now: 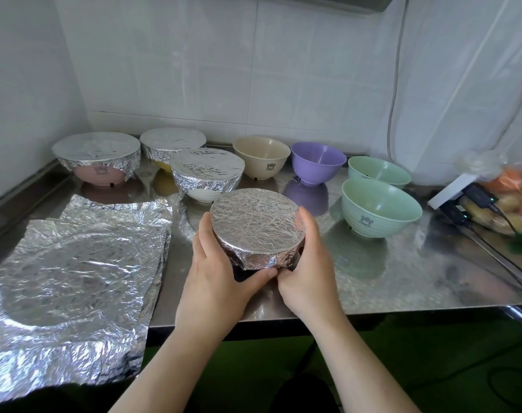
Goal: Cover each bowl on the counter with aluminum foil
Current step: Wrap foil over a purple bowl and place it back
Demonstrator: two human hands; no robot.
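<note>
Both hands — left hand (pixel 221 263) and right hand (pixel 305 263) — grip the dark foil-covered bowl (pixel 256 228). Four bowls covered — beige bowl (pixel 261 158), purple bowl (pixel 317 162), two green bowls (pixel 380 208) left.

Steel counter (pixel 372 281): foil sheets (pixel 72 281) at left edge, foil-covered bowls (pixel 207 171) toward back-left corner, uncovered bowls (pixel 380 208) toward right edge.

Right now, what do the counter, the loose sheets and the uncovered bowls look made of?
Counter: probably stainless steel, brushed; it dimly mirrors the bowls.
Loose sheets: aluminum foil, shiny, heavily crinkled.
Beige bowl, purple bowl, two green bowls: likely matte plastic or plant-fibre composite; even pastel colour, printed logo.
</note>
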